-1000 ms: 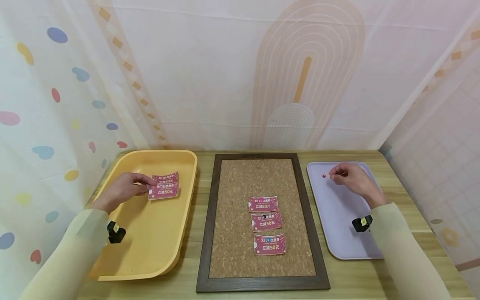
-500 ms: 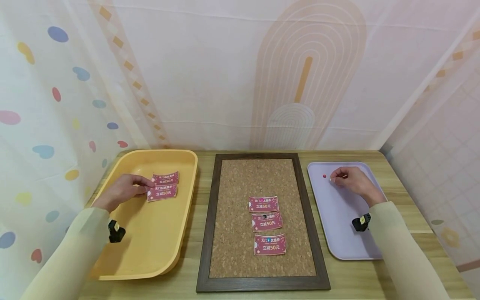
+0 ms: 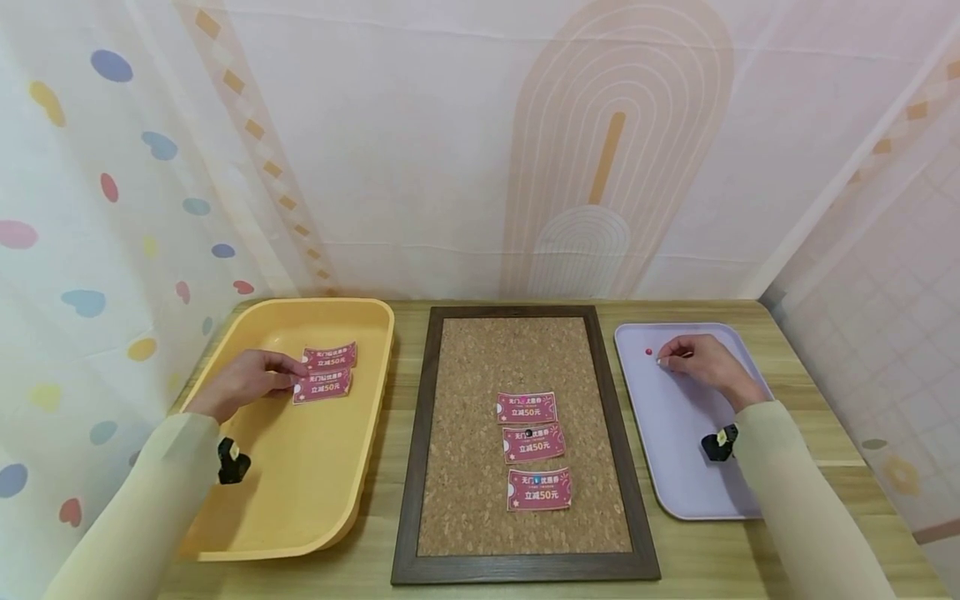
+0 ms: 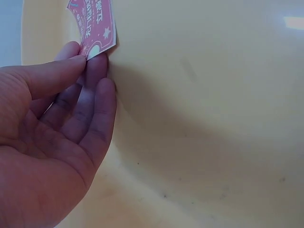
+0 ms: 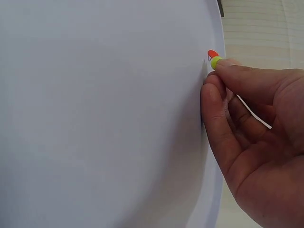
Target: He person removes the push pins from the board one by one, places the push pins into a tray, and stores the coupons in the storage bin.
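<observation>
My left hand is over the yellow tray, pinching the left end of a magenta coupon between thumb and fingers. Just behind it in the tray lies a second magenta coupon. Above the lilac tray on the right, my right hand pinches a yellow thumbtack at its fingertips, seen best in the right wrist view. A red thumbtack rests on that tray, slightly left of the fingertips. Three coupons are on the cork board in a column, including the front one.
Each board coupon has a small tack at its top: pink, black and blue. The board's dark wooden frame lies between both trays on a wooden table. Patterned curtains stand behind and at both sides.
The held coupon has shifted slightly toward me and left, uncovering more of the coupon behind it. The right hand has barely moved, and a pale tack now shows at its fingertips.
</observation>
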`<state>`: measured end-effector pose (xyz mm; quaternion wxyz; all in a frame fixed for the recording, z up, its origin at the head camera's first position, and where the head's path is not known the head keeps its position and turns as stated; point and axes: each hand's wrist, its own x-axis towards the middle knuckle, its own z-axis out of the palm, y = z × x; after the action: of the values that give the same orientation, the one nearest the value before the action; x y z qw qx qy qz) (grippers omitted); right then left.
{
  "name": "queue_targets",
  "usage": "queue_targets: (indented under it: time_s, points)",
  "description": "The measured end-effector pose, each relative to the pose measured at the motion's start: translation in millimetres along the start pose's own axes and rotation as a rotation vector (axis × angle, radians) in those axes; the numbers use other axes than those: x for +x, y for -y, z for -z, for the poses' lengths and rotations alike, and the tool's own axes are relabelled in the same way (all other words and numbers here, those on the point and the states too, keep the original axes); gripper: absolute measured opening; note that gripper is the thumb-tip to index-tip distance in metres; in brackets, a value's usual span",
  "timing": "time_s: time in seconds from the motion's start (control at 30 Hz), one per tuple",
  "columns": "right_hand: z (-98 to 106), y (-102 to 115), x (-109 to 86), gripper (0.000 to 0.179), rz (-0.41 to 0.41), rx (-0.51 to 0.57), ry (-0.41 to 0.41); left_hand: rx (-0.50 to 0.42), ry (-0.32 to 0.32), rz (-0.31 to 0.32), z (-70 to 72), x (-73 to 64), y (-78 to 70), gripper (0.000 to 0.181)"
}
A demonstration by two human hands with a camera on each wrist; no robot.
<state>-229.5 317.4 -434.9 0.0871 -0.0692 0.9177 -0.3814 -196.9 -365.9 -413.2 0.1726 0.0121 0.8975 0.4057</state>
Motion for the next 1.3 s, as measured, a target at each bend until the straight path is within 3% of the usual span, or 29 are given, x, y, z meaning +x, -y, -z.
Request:
queue_targets:
  time_s: [0.37,0.5,0.6,0.73,0.9,1.13,1.3]
  points:
    - [1.8,0.2,-1.2,0.015,0.003,-0.006,0.021,0.007,-0.022,-0.041,-1.7,1.6,-0.6,0.029]
    - [2.5,1.8,-3.5,0.018,0.004,0.003,0.016,0.105,-0.091,-0.079,-3.0,-4.0,-8.5,0.032]
    - [2.6,5.2,-5.2,0.019,0.009,0.014,0.009,0.168,-0.143,-0.092,-5.6,-9.2,-18.6,0.035]
    - [1.3,11.7,-8.1,0.022,0.038,0.043,0.009,0.183,-0.198,-0.105,-11.8,-14.4,-36.5,0.036]
    - [-4.6,21.6,-12.5,0.022,0.092,0.083,0.001,0.200,-0.264,-0.177,-23.9,-19.6,-62.7,0.031]
    - [-12.9,35.3,-18.6,0.024,0.128,0.003,-0.061,0.177,-0.297,-0.252,-40.0,-27.4,-92.5,0.026]
    - [-17.8,45.8,-21.7,0.023,0.162,-0.024,-0.091,0.111,-0.302,-0.317,-53.3,-31.8,-108.7,0.024]
